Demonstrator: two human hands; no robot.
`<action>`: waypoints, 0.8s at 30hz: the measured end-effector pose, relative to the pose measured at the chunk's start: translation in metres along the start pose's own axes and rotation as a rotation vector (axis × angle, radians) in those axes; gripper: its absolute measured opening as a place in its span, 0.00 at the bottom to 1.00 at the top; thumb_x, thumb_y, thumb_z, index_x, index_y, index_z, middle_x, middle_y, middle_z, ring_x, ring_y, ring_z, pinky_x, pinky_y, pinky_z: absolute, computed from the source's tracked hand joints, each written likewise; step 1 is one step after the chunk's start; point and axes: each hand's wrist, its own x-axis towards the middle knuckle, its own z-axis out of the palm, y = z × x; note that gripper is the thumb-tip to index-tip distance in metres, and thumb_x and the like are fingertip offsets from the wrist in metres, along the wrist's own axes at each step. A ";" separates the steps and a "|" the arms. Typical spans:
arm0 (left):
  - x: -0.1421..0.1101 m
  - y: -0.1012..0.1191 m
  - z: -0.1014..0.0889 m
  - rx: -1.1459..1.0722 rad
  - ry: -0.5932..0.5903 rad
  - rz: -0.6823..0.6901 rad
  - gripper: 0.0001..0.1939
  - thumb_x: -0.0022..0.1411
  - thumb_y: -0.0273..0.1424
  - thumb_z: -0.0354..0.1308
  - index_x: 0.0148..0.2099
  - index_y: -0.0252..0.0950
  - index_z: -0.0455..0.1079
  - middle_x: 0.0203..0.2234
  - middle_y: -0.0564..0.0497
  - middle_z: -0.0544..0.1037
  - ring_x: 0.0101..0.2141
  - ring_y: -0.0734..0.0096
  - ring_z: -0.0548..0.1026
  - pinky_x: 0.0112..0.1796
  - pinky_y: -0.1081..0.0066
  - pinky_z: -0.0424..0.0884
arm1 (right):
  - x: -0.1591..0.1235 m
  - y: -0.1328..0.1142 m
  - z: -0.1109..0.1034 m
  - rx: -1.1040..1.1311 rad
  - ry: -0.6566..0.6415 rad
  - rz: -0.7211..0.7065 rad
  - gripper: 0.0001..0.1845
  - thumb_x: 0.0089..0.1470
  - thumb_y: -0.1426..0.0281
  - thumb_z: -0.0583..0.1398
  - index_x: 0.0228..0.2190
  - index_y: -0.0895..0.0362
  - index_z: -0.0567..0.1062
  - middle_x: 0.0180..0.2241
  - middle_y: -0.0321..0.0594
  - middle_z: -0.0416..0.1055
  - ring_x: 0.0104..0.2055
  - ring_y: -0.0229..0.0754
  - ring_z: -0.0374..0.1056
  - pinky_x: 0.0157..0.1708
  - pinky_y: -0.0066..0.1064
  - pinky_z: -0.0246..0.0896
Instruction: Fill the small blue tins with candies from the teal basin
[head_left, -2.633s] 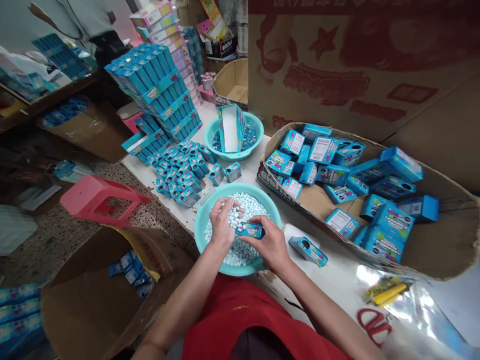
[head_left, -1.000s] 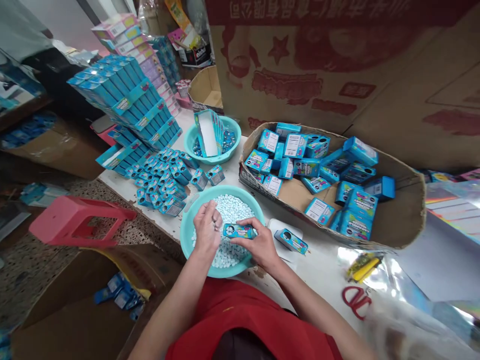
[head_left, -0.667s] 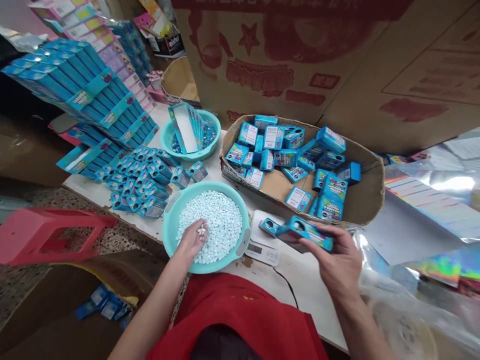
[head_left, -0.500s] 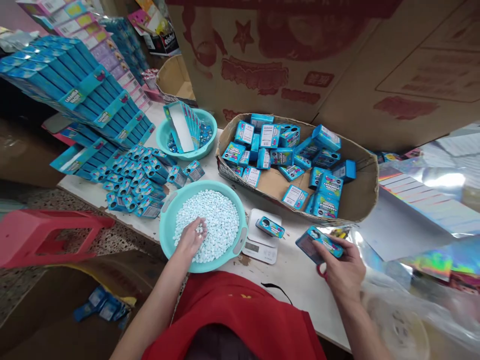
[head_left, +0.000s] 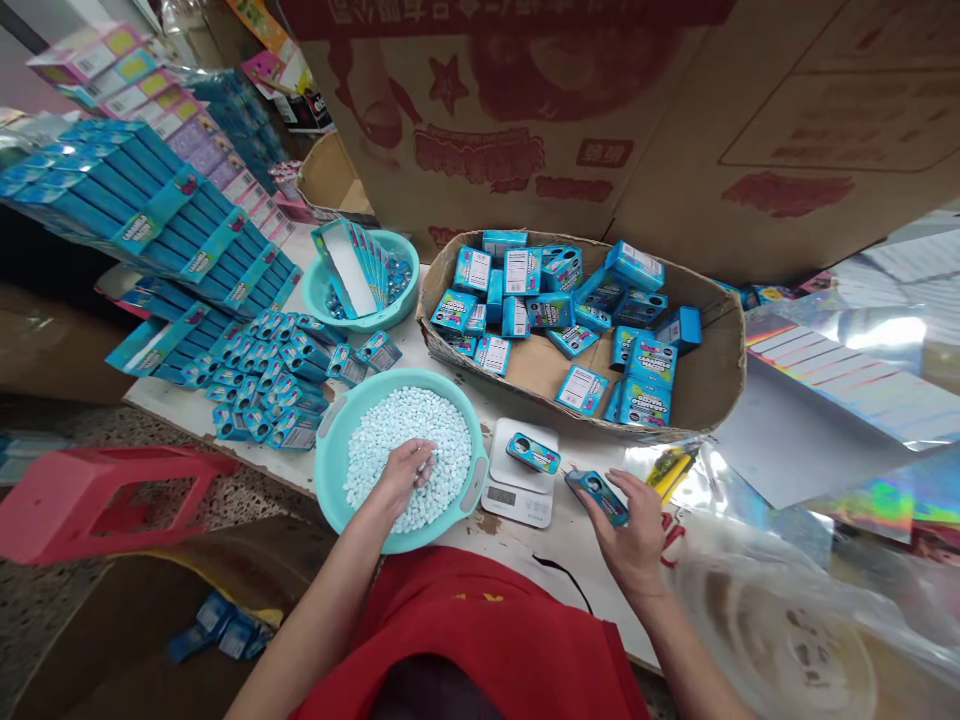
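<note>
Small pale-blue candy pellets (head_left: pixel 409 445) fill a round turquoise plastic basin (head_left: pixel 330 470) at the near edge of the white surface (head_left: pixel 577 545), and the left hand (head_left: pixel 405 478) rests in them, fingers curled loosely around a few pellets. The right hand (head_left: pixel 634 520) holds a small flat blue tin with a printed lid (head_left: pixel 598 496), pinched between thumb and fingers just above the surface, to the right of a small white digital scale (head_left: pixel 517 485). A second tin of the same kind (head_left: pixel 533 453) lies flat on the scale's pan. Judging from this layout, the step in hand looks like portioning pellets into tins and checking them by weight: one tin is on the scale while the other is gripped beside it. A next move would call for bringing the held tin and the pellet-filled hand together over the basin, so stray pellets drop back in and not onto the surface. Behind the scale sits a shallow brown cardboard tray (head_left: pixel 712 390) of loose blue printed cartons (head_left: pixel 645 365). Left of the basin, small open blue boxes (head_left: pixel 266 385) lie in rows in front of stacked long blue display cartons (head_left: pixel 150 200). A smaller turquoise bowl (head_left: pixel 397 305) farther back holds flat blue card sleeves (head_left: pixel 352 265). Red-handled scissors (head_left: pixel 670 530) lie just beside the right hand, partly hidden by it.
</note>
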 end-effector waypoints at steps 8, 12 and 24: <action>-0.006 0.026 0.074 0.344 -0.234 0.269 0.10 0.50 0.38 0.60 0.26 0.36 0.68 0.16 0.56 0.66 0.17 0.78 0.60 0.20 0.76 0.54 | 0.031 -0.026 0.056 0.172 -0.378 0.093 0.21 0.54 0.53 0.57 0.41 0.56 0.70 0.37 0.45 0.71 0.41 0.50 0.69 0.40 0.42 0.65; -0.008 0.026 0.103 0.706 -0.286 0.559 0.05 0.49 0.32 0.61 0.24 0.40 0.68 0.16 0.56 0.66 0.20 0.72 0.64 0.24 0.74 0.56 | 0.036 -0.037 0.048 0.180 -0.382 0.052 0.18 0.54 0.55 0.59 0.41 0.55 0.71 0.36 0.43 0.72 0.39 0.49 0.69 0.37 0.38 0.64; 0.001 0.037 0.052 0.855 -0.164 0.459 0.13 0.63 0.38 0.45 0.35 0.37 0.67 0.26 0.54 0.72 0.30 0.70 0.69 0.34 0.71 0.64 | 0.049 -0.057 0.035 0.271 -0.332 0.096 0.19 0.51 0.56 0.62 0.40 0.55 0.72 0.36 0.41 0.73 0.38 0.46 0.70 0.38 0.35 0.64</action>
